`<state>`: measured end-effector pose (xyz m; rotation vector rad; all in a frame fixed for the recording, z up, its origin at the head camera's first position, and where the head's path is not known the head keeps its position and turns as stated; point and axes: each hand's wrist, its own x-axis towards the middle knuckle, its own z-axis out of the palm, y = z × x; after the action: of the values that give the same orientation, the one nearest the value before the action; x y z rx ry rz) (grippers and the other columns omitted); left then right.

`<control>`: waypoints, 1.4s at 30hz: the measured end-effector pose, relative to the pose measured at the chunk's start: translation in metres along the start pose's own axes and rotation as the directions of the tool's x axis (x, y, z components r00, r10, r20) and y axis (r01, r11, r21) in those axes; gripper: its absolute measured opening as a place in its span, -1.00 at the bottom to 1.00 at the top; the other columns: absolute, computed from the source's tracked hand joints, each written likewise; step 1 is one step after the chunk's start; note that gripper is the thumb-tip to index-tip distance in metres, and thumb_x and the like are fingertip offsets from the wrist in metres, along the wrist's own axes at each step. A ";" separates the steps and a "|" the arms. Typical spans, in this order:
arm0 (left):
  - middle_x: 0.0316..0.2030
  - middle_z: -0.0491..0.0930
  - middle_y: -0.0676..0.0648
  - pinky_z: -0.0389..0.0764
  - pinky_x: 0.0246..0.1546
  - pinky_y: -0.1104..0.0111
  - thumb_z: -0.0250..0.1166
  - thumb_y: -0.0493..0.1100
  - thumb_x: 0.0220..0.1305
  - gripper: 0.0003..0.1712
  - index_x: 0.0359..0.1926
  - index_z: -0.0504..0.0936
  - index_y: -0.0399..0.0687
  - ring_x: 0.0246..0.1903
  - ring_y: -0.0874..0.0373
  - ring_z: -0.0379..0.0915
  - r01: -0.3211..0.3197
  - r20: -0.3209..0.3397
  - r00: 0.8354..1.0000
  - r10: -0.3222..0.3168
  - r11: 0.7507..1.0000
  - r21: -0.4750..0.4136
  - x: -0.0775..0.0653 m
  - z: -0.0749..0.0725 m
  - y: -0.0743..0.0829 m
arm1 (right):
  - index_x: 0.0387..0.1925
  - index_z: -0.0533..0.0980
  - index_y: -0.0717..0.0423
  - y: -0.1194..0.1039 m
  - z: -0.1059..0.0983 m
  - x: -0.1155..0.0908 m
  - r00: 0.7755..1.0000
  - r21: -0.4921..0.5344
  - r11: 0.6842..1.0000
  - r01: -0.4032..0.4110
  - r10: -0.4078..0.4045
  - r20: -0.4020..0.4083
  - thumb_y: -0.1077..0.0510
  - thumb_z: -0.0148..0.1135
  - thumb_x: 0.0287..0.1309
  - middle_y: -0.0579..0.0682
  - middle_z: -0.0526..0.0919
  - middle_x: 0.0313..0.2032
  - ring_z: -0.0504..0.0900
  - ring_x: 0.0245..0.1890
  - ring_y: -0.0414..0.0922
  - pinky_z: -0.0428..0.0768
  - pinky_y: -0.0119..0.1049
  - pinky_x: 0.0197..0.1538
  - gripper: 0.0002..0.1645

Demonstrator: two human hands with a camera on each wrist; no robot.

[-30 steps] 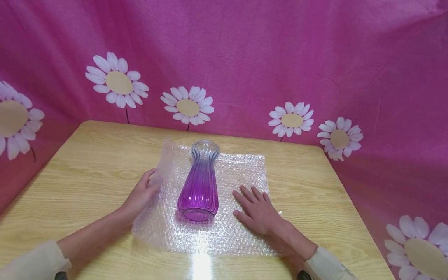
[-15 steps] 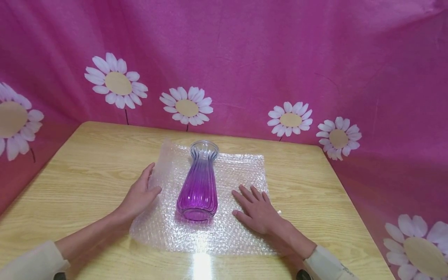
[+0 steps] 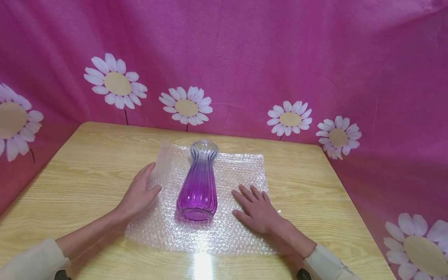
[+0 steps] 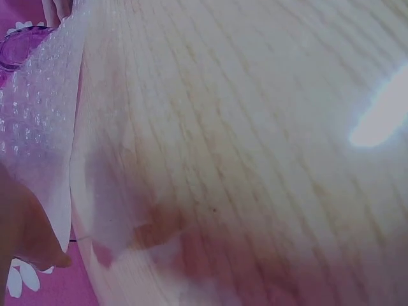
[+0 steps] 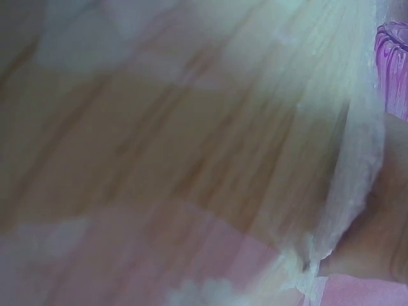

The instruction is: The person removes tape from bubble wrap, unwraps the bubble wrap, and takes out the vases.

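A ribbed glass vase [image 3: 197, 186], purple at its base and fading to transparent at the flared mouth, lies on its side on a sheet of bubble wrap [image 3: 241, 167]. Its mouth points to the far side of the table. At the wrap's raised left edge is my left hand [image 3: 138, 194], fingers straight and thumb spread apart. In the left wrist view that hand [image 4: 25, 223] shows at the lower left, beside the wrap. My right hand [image 3: 259, 212] rests flat with spread fingers on the wrap's right side, to the right of the vase.
All of this is on a light wood-grain table [image 3: 105, 155] with rounded far corners. A magenta curtain [image 3: 238, 58] with white flowers hangs behind it and along both sides. Light glares off the table's near part.
My left hand has straightened its fingers and let go of the wrap's left edge. The wrap's near left corner has spread slightly outward. My right hand and the vase keep their places.
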<state>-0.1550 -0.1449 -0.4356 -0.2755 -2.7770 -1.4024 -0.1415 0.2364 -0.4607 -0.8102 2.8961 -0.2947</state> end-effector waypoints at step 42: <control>0.43 0.19 -0.31 0.41 0.22 -0.16 0.15 0.19 0.43 -0.14 0.52 0.12 -0.18 0.30 -0.29 0.26 -0.048 0.091 0.994 0.059 0.991 -0.123 0.035 0.038 0.044 | 0.56 0.08 -0.09 0.001 0.001 0.001 1.000 0.004 1.000 0.000 0.000 -0.002 -0.32 -0.15 0.46 0.11 0.02 0.54 -0.09 0.49 0.29 -0.04 0.43 0.38 -0.20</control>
<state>-0.1796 -0.0838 -0.4193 -0.4264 -2.7390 -1.5868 -0.1424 0.2369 -0.4622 -0.8102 2.8962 -0.3017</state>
